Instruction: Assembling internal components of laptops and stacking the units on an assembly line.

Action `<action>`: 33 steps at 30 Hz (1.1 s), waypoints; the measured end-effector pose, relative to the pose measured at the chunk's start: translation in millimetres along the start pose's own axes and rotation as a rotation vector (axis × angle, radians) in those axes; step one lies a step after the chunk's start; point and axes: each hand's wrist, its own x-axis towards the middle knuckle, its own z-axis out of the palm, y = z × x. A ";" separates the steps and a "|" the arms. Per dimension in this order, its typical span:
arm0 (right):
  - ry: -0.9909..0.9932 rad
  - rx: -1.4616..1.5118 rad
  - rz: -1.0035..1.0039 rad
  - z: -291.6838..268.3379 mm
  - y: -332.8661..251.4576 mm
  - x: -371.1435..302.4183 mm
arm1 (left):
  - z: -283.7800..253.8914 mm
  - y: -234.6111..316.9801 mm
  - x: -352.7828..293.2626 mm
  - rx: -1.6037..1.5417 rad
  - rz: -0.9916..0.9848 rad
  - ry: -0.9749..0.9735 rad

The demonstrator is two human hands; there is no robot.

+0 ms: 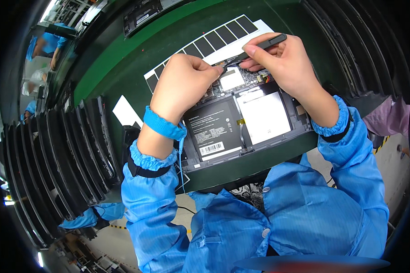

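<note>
An opened laptop base [278, 136] lies before me, its circuit board [254, 78] showing along the far side. A black battery [214, 123] with a printed label sits in its left half, beside a white rectangular panel [265, 117]. Black tweezers [273, 42] are gripped in my right hand [290, 63], their tip low over the board's far edge. My left hand [182, 84] is pinched at that same edge, close to the tip; whatever is between its fingertips is too small to make out. A blue wrist strap [161, 123] circles my left wrist.
Beyond the laptop lies a white sheet [207, 51] of black rectangular pads on the green table [109, 75]. Upright rows of dark panels stand at left [54, 164] and right [355, 45]. Another laptop part [143, 17] lies at the far edge. Other people are nearby.
</note>
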 end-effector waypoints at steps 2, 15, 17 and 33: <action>-0.003 -0.030 -0.025 0.1 0.9 -0.8 | -1.6 2.9 1.2 0.021 -0.027 0.008; -0.001 -0.046 -0.034 3.5 2.6 0.9 | -3.0 3.9 7.1 -0.024 -0.053 -0.009; -0.005 -0.034 -0.033 3.5 3.9 1.5 | -3.1 4.8 8.0 -0.008 -0.056 -0.006; -0.066 -0.076 -0.016 1.7 2.9 2.1 | -12.8 16.4 17.8 0.070 -0.210 -0.091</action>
